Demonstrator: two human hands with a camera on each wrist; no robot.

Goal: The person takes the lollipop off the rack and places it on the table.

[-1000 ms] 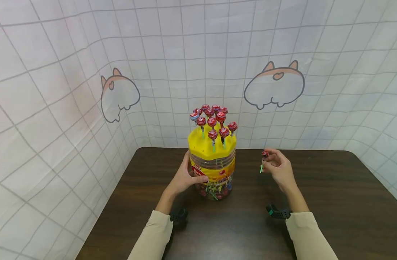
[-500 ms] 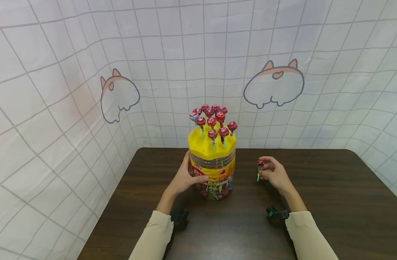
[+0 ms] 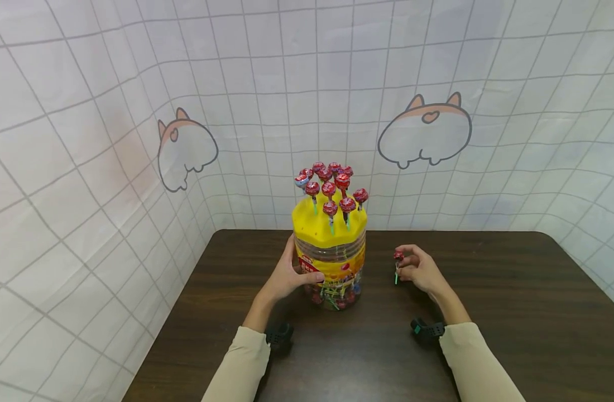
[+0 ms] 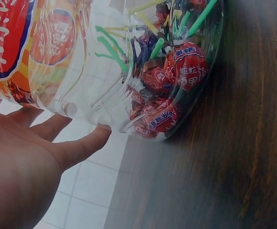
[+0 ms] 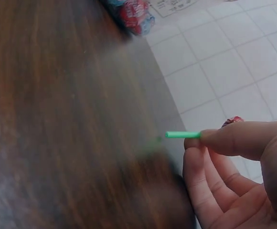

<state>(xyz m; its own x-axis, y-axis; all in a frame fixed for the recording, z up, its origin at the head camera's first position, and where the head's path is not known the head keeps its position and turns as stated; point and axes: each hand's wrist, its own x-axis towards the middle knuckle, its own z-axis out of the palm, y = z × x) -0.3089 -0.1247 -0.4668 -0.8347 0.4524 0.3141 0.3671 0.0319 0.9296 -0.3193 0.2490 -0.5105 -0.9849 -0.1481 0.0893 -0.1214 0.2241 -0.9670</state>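
A clear plastic jar (image 3: 332, 267) with a yellow-and-red label stands upright on the table. Several wrapped lollipops (image 3: 329, 190) stick up from its yellow lid (image 3: 317, 231). My left hand (image 3: 285, 278) grips the jar's left side, thumb across the front; its other fingers go partly out of sight behind. In the left wrist view, loose lollipops (image 4: 188, 67) lie in the bottom of the jar. To the right of the jar, my right hand (image 3: 421, 272) pinches a red-wrapped lollipop (image 3: 398, 255) by its stick, head up. The green stick end (image 5: 181, 135) pokes out past the fingertips.
The dark wooden table (image 3: 347, 357) reaches back to a white gridded curtain (image 3: 267, 111) with cartoon prints. The curtain also hangs along the left and right. A dark band (image 3: 427, 328) is on the right wrist and another (image 3: 279, 334) on the left.
My right hand has moved left, toward the jar, and a little nearer to me with the lollipop. The left hand and the jar have stayed in place.
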